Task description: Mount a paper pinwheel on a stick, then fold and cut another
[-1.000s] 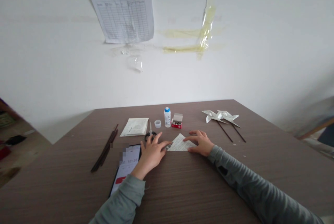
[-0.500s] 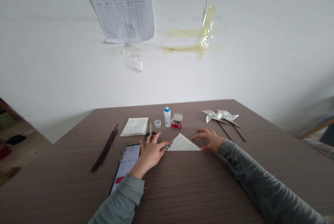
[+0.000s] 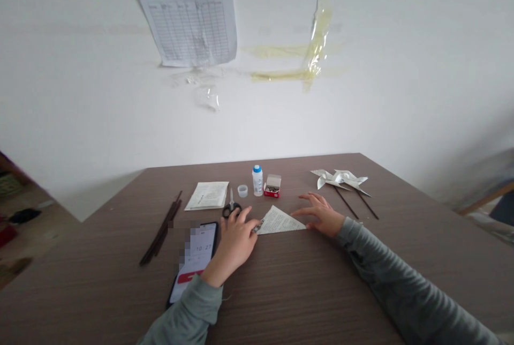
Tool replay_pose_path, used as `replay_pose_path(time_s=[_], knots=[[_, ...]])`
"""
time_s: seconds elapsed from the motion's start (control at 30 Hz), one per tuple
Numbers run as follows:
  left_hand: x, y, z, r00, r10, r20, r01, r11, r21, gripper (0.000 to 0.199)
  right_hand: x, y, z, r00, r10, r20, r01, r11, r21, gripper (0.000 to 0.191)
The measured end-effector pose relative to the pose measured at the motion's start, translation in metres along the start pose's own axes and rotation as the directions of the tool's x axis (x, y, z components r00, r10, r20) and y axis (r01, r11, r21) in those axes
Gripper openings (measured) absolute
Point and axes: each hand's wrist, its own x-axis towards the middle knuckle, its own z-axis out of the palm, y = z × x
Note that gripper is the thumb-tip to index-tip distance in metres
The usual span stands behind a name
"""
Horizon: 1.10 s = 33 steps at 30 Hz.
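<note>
Flat on brown wood-grain tabletop (image 3: 277,286): one folded, printed white-paper triangle (image 3: 280,222).
Left hand (image 3: 237,238), with fingers spread, at its left corner, grip unclear; right hand (image 3: 322,216), with fingers parted, at its right edge, gripping nothing; then two silvery curled-blade paper pinwheels (image 3: 324,180) on two dark sticks (image 3: 347,203).

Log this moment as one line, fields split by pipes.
triangular printed paper: on table | left hand: at its left corner | right hand: at its right corner | beyond: scissors, bottle, red box
</note>
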Motion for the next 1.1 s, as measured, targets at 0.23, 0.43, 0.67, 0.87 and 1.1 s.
replay_pose_path(time_s=[0.23, 0.43, 0.67, 0.87, 1.1], knots=[[0.001, 0.013, 0.007, 0.998, -0.012, -0.054, 0.012, 1.000, -0.003, 0.045, 0.007, -0.011, 0.016, 0.987, -0.109, -0.120, 0.125, 0.983, 0.132, 0.038], [0.002, 0.019, 0.016, 0.997, 0.028, -0.068, -0.028, 1.000, 0.003, 0.039, 0.002, -0.034, 0.027, 0.971, -0.168, -0.168, 0.194, 0.969, 0.151, 0.034], [-0.002, 0.027, 0.015, 0.995, 0.019, -0.103, -0.020, 1.000, -0.011, 0.020, -0.001, -0.062, 0.030, 0.985, -0.087, -0.150, 0.114, 0.977, 0.180, 0.025], [-0.006, 0.037, 0.009, 0.997, -0.021, -0.079, 0.016, 0.998, -0.064, 0.020, -0.001, -0.067, 0.033, 0.985, -0.042, -0.166, 0.065, 0.989, 0.136, 0.031], [-0.004, 0.039, -0.003, 0.998, -0.064, -0.007, 0.064, 0.996, -0.063, 0.029, 0.000, -0.065, 0.032, 0.987, -0.006, -0.163, 0.025, 0.993, 0.114, 0.035]])
